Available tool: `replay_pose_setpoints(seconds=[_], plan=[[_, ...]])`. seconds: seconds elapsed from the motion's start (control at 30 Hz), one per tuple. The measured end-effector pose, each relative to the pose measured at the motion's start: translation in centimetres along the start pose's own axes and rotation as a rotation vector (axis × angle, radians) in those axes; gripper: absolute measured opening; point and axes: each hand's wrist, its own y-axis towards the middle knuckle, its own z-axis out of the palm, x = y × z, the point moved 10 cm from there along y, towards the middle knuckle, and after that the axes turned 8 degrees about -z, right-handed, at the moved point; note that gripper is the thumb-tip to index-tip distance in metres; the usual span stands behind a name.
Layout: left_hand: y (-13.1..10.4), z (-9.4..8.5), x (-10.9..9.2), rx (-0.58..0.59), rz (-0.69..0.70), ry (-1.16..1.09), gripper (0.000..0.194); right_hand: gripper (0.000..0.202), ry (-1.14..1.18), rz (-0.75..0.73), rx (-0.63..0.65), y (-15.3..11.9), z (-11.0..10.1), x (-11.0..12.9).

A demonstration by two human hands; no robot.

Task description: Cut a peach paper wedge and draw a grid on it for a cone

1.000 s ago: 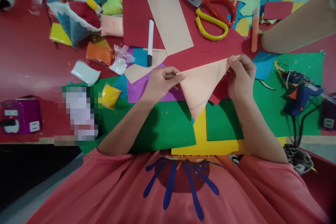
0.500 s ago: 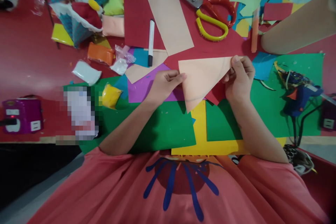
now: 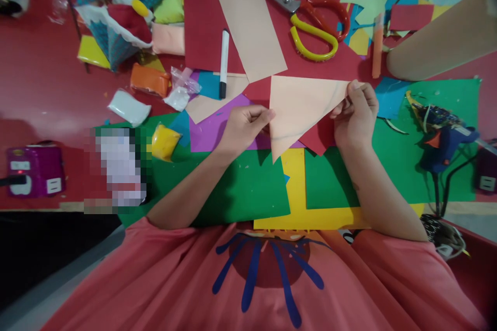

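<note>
A peach-coloured triangular piece of paper (image 3: 298, 106), with a faint drawn line near its lower right edge, is held up between my two hands. My left hand (image 3: 248, 126) pinches its left edge between thumb and fingers. At the upper right corner, my right hand (image 3: 357, 111) grips the paper, the thumb on top and the fingers curled behind. Beyond the paper lie large scissors (image 3: 293, 8) with one red and one yellow handle, resting partly on a peach paper strip (image 3: 254, 26). A white marker with a black cap (image 3: 224, 62) lies left of the strip.
Green sheets (image 3: 233, 186), a yellow sheet (image 3: 295, 181) and a purple sheet (image 3: 217, 134) cover the table below my hands. A blue glue gun (image 3: 444, 147) sits at right, near a beige cylinder (image 3: 442, 36). Clay packets (image 3: 149, 80) and cone-shaped crafts (image 3: 112, 36) are at left.
The paper triangle has turned slightly, its upper left corner now higher and its left edge more upright. Both hands keep their hold, the right one shifted slightly right.
</note>
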Motion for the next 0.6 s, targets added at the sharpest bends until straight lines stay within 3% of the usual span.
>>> replay_pose_setpoints(seconds=[0.17,0.3,0.47,0.6], plan=[[-0.1,0.7,-0.1,0.065,-0.014,0.083,0.046,0.033,0.039,-0.014,-0.021,0.3,-0.6,0.0],[-0.2,0.8,0.1,0.077,-0.046,0.023,0.041,0.028,0.071,-0.030,-0.010,0.5,-0.8,0.0],[-0.3,2.3,1.3,0.218,-0.214,-0.106,0.033,0.024,0.084,-0.036,-0.063,1.0,-1.5,-0.1],[-0.2,2.1,1.5,0.222,-0.289,-0.176,0.037,0.029,0.055,-0.059,-0.083,1.4,-1.9,0.2]])
